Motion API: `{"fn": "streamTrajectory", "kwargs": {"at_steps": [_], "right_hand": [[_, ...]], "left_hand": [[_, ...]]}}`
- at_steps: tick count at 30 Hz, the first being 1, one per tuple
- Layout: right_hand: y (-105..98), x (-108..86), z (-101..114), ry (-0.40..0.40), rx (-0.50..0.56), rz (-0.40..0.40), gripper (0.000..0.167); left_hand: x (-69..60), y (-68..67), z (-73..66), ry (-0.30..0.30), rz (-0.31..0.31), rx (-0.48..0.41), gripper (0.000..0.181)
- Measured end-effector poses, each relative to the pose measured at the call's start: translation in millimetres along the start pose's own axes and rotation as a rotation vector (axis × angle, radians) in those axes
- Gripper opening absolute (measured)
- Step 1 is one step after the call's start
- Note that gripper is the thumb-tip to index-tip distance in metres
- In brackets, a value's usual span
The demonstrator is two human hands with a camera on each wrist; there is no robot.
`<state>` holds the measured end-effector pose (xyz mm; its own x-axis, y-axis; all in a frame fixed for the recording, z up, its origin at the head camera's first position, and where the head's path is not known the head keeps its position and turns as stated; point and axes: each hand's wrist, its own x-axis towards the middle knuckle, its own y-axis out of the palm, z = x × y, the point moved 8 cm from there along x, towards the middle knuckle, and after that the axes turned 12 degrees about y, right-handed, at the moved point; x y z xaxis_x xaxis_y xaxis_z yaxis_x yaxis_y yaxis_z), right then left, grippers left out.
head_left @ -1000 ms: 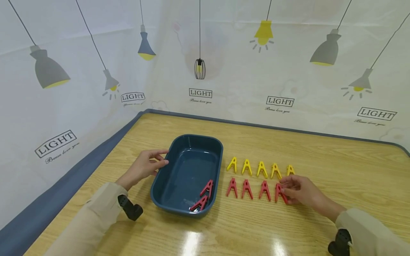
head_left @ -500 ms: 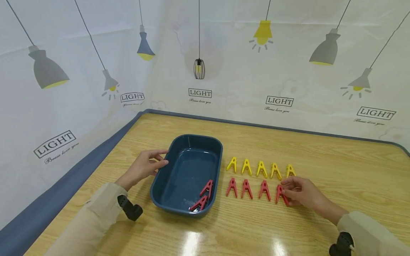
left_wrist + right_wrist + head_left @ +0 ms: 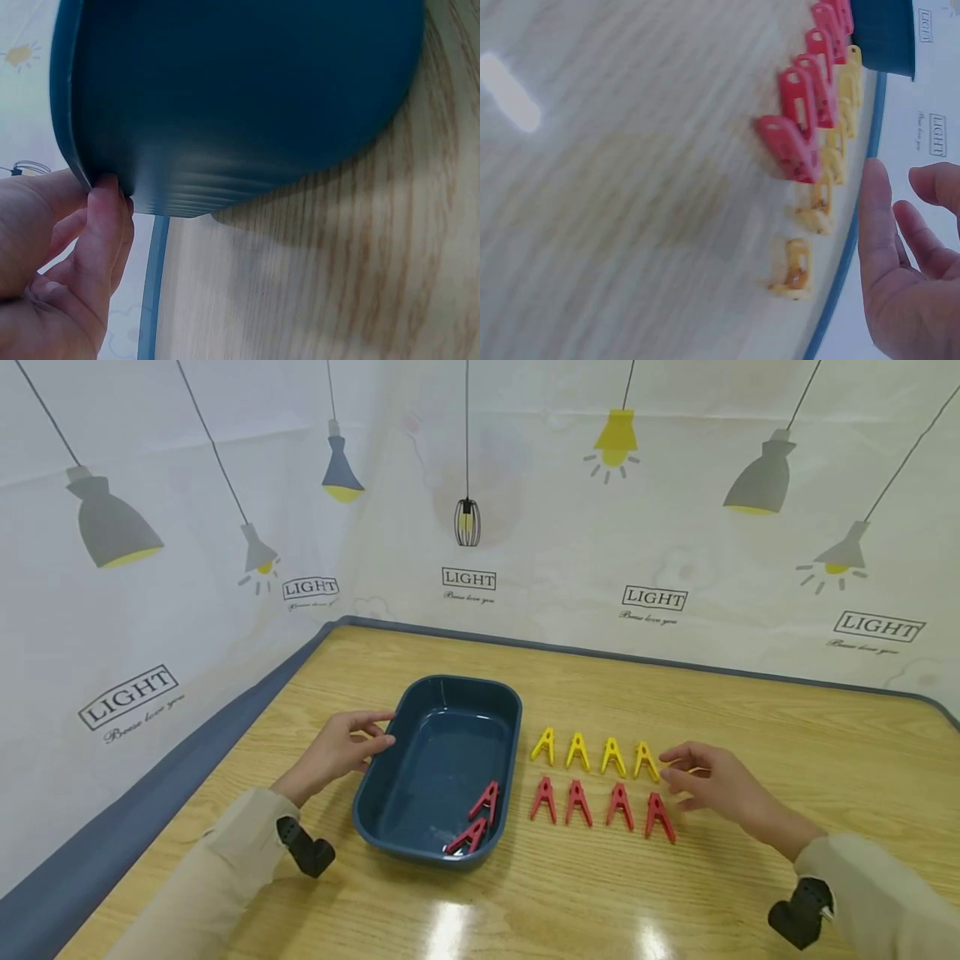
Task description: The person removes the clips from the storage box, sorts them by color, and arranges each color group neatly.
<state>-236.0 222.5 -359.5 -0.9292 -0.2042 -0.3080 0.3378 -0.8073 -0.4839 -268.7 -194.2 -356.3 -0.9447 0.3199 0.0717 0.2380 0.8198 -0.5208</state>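
My left hand [image 3: 347,747] pinches the left rim of a dark blue plastic basin [image 3: 435,727]; the left wrist view shows fingertips [image 3: 105,206] against its outer wall. Two red clothes pegs [image 3: 468,837] lie inside, by the near right corner. Beside the basin are two rows of pegs, yellow ones [image 3: 576,752] behind red ones [image 3: 577,803]. My right hand [image 3: 712,781] hovers at the right end of the rows, fingers loosely bent and holding nothing. It hides the rightmost yellow peg [image 3: 796,270] in the head view; the right wrist view shows that peg on the table.
The wooden table [image 3: 810,752] has a blue-grey border [image 3: 637,656] along its back. A white cloth [image 3: 555,527] printed with lamps stands behind and to the left. Black wrist cameras [image 3: 303,846] sit on both beige sleeves.
My right hand has let go of the rightmost red peg and moved back and up towards the end of the yellow row. That red peg sits slightly further right. The left hand stays put.
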Motion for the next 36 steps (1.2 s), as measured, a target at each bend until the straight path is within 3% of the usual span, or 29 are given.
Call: {"fn": "streamTrajectory", "kwargs": {"at_steps": [6, 15, 30, 36], "right_hand": [[8, 4.9, 29, -0.019, -0.016, 0.020, 0.042], [37, 14.3, 80, -0.118, -0.053, 0.122, 0.034], [117, 29.9, 152, -0.286, -0.110, 0.367, 0.023], [151, 34.8, 167, -0.360, -0.222, 0.458, 0.022]], "left_hand": [[-0.5, -0.7, 0.2, 0.003, 0.000, -0.001, 0.045], [-0.3, -0.7, 1.9, -0.004, -0.005, -0.011, 0.044], [1.8, -0.7, 2.2, -0.012, -0.020, 0.001, 0.044], [1.0, -1.3, 1.6, -0.004, -0.021, -0.012, 0.043]]}}
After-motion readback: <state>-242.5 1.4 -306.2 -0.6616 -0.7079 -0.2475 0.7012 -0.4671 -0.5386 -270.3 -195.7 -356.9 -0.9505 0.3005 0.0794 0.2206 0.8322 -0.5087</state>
